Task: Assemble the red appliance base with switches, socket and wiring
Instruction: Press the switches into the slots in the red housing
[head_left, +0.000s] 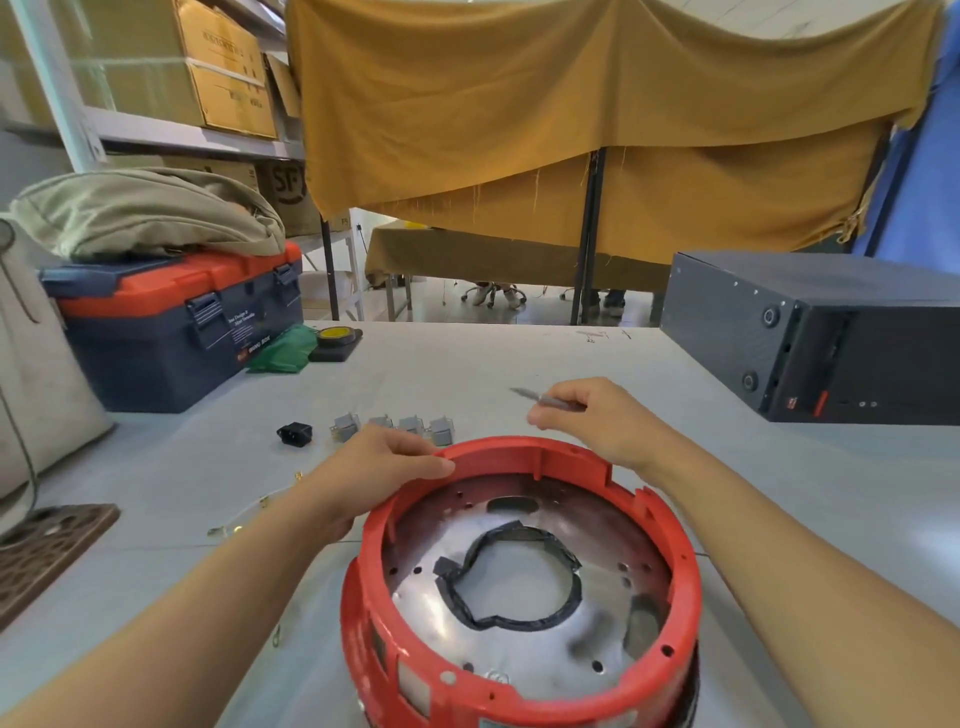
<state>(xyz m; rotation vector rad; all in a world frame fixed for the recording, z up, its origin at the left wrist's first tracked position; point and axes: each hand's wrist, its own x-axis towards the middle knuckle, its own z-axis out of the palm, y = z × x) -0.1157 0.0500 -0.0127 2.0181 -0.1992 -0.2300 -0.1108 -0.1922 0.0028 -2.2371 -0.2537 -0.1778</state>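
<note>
The round red appliance base (524, 691) stands near the front of the table, its open side up, showing a metal plate with a black-edged central hole. My left hand (374, 473) grips the base's far-left rim. Just beyond the far rim, my right hand (602, 421) pinches a thin grey metal tool (540, 399) that points left. Behind the base lie several grey switches (410, 427) in a row, and a black socket (294, 432) sits to their left. Thin wires with brass terminals (244, 519) rest on the table under my left forearm.
A navy and orange toolbox (176, 332) with a beige bag on top stands at the back left. Beside it are a green bag (283, 349) and a yellow tape roll (335, 335). A dark metal box (821, 332) fills the back right. A brown perforated mat (47, 551) lies at the left edge.
</note>
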